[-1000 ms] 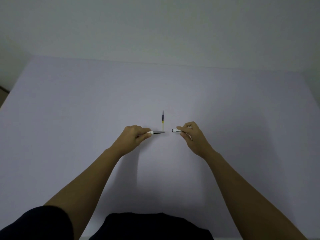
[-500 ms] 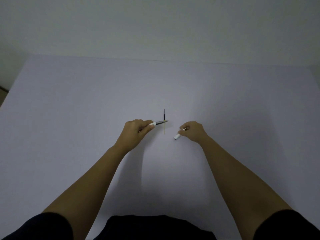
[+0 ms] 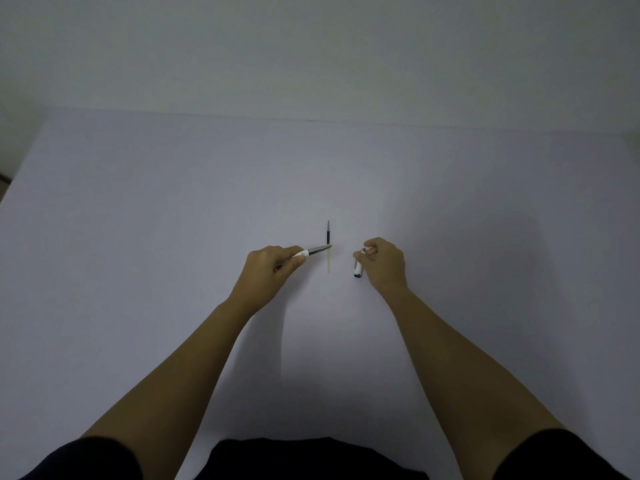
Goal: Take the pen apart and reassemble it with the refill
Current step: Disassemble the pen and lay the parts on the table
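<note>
So, head view, only 1 camera. We hold the pen already split into 2 parts. Our left hand (image 3: 273,268) is clenched on the front section (image 3: 313,251), grey tip poking out toward the right, nearly level. Our right hand (image 3: 384,263) is closed around the rear barrel (image 3: 358,268), white, hanging steeply with its open end facing down and toward us. The refill (image 3: 328,245) lies flat on the table (image 3: 138,237), between both hands, long axis running straight away from us: dark tip at the far end, pale yellowish tube at the near end. The front section's tip sits just over the refill's middle, crossing it at about a right angle; we cannot tell if they touch. Left hand is nearer the refill, right hand just beside it. Both hands are full, so we judge 1 part must go down, or spare fingers pinch the refill, before it goes in.
</note>
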Motion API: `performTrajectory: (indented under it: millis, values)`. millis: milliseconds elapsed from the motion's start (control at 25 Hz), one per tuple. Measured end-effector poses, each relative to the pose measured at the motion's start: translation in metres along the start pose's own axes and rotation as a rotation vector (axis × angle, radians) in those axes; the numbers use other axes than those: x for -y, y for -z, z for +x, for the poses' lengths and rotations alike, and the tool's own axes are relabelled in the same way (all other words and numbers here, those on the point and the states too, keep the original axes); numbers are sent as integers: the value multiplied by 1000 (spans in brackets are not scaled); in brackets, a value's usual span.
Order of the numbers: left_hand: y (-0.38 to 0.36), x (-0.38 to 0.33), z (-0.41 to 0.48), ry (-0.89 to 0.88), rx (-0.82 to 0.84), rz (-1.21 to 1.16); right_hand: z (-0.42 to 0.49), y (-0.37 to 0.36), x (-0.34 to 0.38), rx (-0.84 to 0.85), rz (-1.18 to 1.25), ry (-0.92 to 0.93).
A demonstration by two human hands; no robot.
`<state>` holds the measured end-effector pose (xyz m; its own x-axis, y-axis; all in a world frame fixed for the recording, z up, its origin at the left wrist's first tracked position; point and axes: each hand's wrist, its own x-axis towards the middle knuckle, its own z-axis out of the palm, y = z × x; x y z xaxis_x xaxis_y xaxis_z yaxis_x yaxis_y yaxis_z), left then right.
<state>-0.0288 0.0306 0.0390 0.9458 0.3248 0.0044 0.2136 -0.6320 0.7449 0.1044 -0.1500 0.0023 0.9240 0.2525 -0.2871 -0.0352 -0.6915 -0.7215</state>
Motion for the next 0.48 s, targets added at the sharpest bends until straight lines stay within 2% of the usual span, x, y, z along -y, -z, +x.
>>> performTrajectory:
  millis: [120, 200, 240, 320, 400, 480]
  values:
    - [2, -3, 2, -7, 22, -4, 1, 9, 6, -21, -104, 87]
    - [4, -5, 3, -28, 34, 11, 2, 19, 18, -31, -98, 219]
    - [5, -7, 4, -49, 43, 31, 1, 24, 25, 25, -68, 291]
    - [6, -11, 4, -120, 68, 82, -3, 32, 40, 268, -83, 391]
    - [6, -17, 5, -192, 97, 126, -8, 36, 48, 516, -235, 407]
    - [6, -22, 6, -262, 122, 165, -13, 39, 51, 622, -374, 405]
